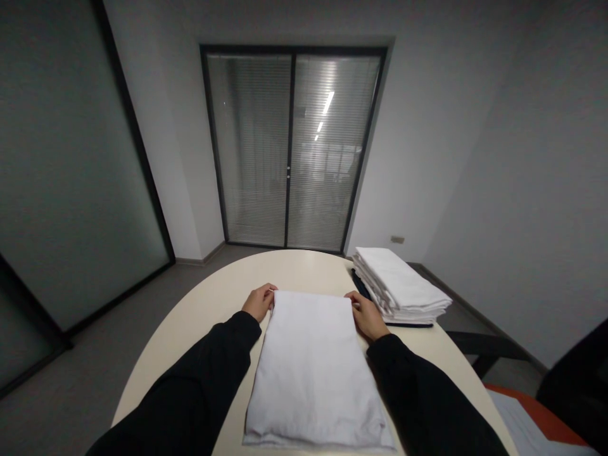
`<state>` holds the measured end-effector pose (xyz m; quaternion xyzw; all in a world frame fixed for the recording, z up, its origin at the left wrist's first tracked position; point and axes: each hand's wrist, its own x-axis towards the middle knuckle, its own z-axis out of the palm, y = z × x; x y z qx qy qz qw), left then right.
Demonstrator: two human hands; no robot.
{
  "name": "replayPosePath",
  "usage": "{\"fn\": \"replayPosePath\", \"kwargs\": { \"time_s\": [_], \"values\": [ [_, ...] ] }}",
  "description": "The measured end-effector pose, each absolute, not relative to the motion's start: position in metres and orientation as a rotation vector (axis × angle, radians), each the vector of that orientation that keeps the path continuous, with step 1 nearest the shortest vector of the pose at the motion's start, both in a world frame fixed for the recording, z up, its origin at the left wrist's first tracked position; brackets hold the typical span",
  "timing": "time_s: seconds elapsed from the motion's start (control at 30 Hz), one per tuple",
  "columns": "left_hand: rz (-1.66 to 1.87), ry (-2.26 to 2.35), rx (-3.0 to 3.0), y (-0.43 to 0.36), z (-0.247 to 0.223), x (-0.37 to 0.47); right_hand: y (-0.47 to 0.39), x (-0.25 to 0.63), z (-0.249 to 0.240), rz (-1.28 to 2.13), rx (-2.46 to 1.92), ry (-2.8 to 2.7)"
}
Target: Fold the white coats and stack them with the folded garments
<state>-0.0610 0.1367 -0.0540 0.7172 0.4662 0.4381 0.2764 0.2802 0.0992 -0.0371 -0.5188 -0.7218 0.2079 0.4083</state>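
Note:
A white folded cloth (313, 373) lies lengthwise on the round cream table (190, 329), its narrower end away from me. At its far left corner my left hand (260, 302) is closed, thumb and fingers pinching the edge. My right hand (367, 315) grips the far right corner the same way, fingers curled at the edge. Both arms, in dark sleeves, reach along the cloth's two sides. Just beyond my right hand sits a stack of folded white cloths (401, 278), with something dark under it.
Behind the table stands a glass double door (289, 152) with blinds. A frosted glass panel (71, 158) is on the left. To the lower right are an orange item (536, 411) with a pale sheet and a dark shape (579, 386) at the frame edge.

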Motion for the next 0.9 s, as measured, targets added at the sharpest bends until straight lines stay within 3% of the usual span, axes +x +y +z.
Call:
{"fn": "replayPosePath", "kwargs": {
  "time_s": [0.33, 0.7, 0.9],
  "values": [
    [1.193, 1.150, 1.973, 0.138, -0.055, -0.060, 0.099, 0.277, -0.039, 0.679, -1.138, -1.807],
    [1.162, 1.316, 1.943, 0.140, -0.059, -0.055, 0.105, 0.285, -0.047, 0.455, -1.190, -1.888],
    [1.126, 1.181, 1.948, 0.138, -0.059, -0.057, 0.097, 0.289, -0.043, 0.399, -1.170, -2.017]
  ]
}}
